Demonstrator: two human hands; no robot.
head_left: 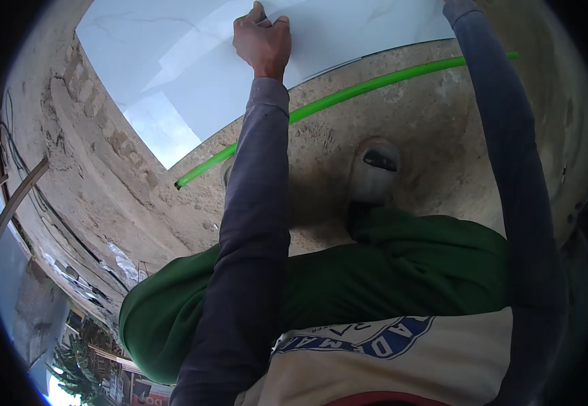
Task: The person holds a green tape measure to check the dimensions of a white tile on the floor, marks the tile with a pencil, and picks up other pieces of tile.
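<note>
1. Two arms reach out from the pale printed shirt (388, 369), over the green trousers (436, 250), and away we go up the view.
2. One light shoe (374, 179) sits below the near side of the work, on the rough ground (436, 115), between the two forearms.
3. Next out, the slim green rod (348, 93): its long axis climbs from lower left to upper right, passing under both sleeves, roughly following the slab's near edge with ground showing between them.
4. Beyond it lies the large pale slab (348, 30), glossy and flat, one corner pointing back towards the person's left. The far side is cut off, so I can't call its long axis.
5. Over that slab, the left hand (263, 40) is well inside the near edge, plainly the nearer of the two to its visible middle; forearm almost straight ahead, fingers bunched inward. Clenched on something, or merely curled? Can't tell.
6. Farthest right, the right hand (458, 8) is clipped by the upper border, by the slab's right-hand end, its arm long and slanting inward. Grip and contact: can't tell.
</note>
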